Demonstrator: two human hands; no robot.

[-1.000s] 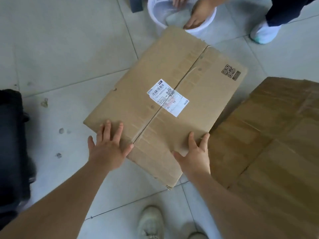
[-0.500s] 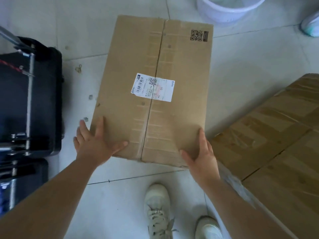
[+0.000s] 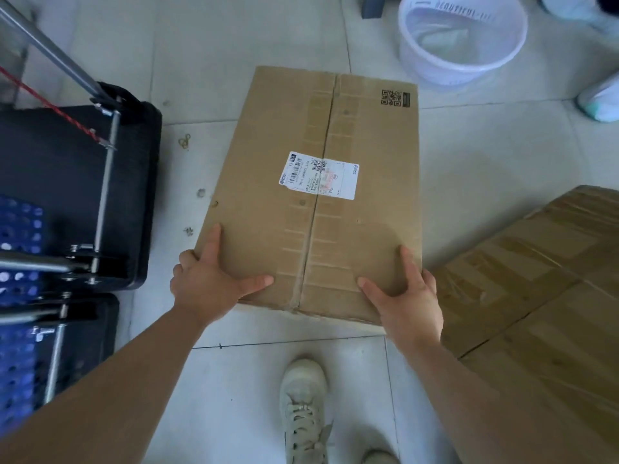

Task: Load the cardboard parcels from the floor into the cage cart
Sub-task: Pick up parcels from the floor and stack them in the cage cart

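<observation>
A flat brown cardboard parcel (image 3: 268, 202) with a white shipping label lies in front of me over the tiled floor. My left hand (image 3: 207, 283) grips its near left corner, thumb and index finger on top and the other fingers curled round the edge. My right hand (image 3: 407, 298) grips the near right corner, thumb on top and fingers wrapped over the right edge. The cage cart (image 3: 77, 195), with a black deck, blue perforated panels and metal bars, stands at the left, close to the parcel's left edge.
Larger taped cardboard parcels (image 3: 542, 296) lie on the floor at the right. A white plastic basket (image 3: 462, 41) stands beyond the parcel, with another person's pale shoes (image 3: 599, 102) beside it. My own shoes (image 3: 303, 410) are just below the parcel. Small bits of debris dot the tiles.
The parcel has swung from diagonal to nearly straight in front of me. Both hands went from lying flat on its near end to gripping its near corners. The cart came into view at left.
</observation>
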